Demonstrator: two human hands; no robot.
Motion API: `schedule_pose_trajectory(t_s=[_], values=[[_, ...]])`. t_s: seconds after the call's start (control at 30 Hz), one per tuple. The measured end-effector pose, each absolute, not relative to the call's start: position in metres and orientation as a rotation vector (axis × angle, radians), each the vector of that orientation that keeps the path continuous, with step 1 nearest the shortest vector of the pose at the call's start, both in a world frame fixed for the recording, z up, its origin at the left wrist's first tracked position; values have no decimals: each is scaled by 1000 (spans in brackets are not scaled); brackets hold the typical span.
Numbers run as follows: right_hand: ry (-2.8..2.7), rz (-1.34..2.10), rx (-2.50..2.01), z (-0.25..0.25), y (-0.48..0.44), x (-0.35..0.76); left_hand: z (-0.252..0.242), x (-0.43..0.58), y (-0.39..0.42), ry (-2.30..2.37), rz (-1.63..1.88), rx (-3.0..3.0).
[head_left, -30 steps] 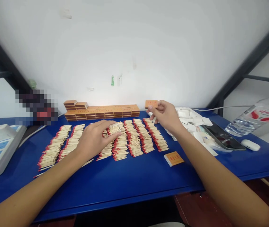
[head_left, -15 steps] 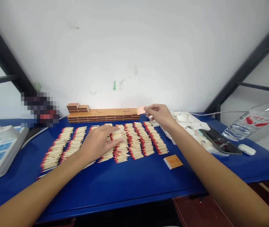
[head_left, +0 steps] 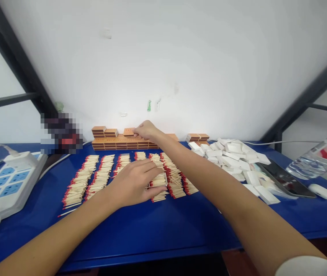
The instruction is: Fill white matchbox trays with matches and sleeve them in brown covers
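My left hand (head_left: 136, 182) is closed around a small white matchbox tray (head_left: 165, 179) full of matches, held over the sorted match rows. Farther back, my right hand (head_left: 147, 130) pinches an orange matchbox (head_left: 128, 132) by its right end. This box is at the top of a long wall of stacked orange matchboxes (head_left: 110, 143); whether it is still held slightly up, I cannot tell. Several rows of red-tipped matches (head_left: 83, 176) lie in front of the wall. My right forearm covers part of the rows on the right.
White matchbox trays (head_left: 234, 155) are heaped on the right, near a short stack of matchboxes (head_left: 193, 137). Beyond them lie a dark phone (head_left: 285, 178), a white earbud case (head_left: 321, 191) and a water bottle (head_left: 313, 163). At left sits a power strip (head_left: 11, 184) with cables.
My right hand has moved left along the matchbox wall with the orange matchbox. The view has shifted, and my left hand still holds the filled tray. My right arm now hides the front matchbox.
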State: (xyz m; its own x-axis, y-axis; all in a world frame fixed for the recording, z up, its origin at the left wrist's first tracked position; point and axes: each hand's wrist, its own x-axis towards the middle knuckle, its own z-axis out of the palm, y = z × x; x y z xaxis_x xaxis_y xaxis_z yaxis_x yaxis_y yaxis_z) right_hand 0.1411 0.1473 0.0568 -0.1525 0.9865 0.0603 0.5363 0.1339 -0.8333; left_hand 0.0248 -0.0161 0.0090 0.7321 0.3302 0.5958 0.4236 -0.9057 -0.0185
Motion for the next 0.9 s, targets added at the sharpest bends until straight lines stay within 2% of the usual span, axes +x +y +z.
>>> schedule_pose_trajectory(t_s=[0.27, 0.63, 0.77, 0.9], values=[[-1828, 770, -1635, 38, 182, 102, 15, 12, -7, -672, -777, -2703], [-1932, 527, -1567, 37, 165, 102, 16, 9, -3, -689, -743, -2671], [-2006, 493, -1433, 55, 152, 126, 17, 0, 6, -834, -677, -2676], [-2309, 636, -1126, 64, 123, 174, 18, -11, 18, -968, -678, -2652]])
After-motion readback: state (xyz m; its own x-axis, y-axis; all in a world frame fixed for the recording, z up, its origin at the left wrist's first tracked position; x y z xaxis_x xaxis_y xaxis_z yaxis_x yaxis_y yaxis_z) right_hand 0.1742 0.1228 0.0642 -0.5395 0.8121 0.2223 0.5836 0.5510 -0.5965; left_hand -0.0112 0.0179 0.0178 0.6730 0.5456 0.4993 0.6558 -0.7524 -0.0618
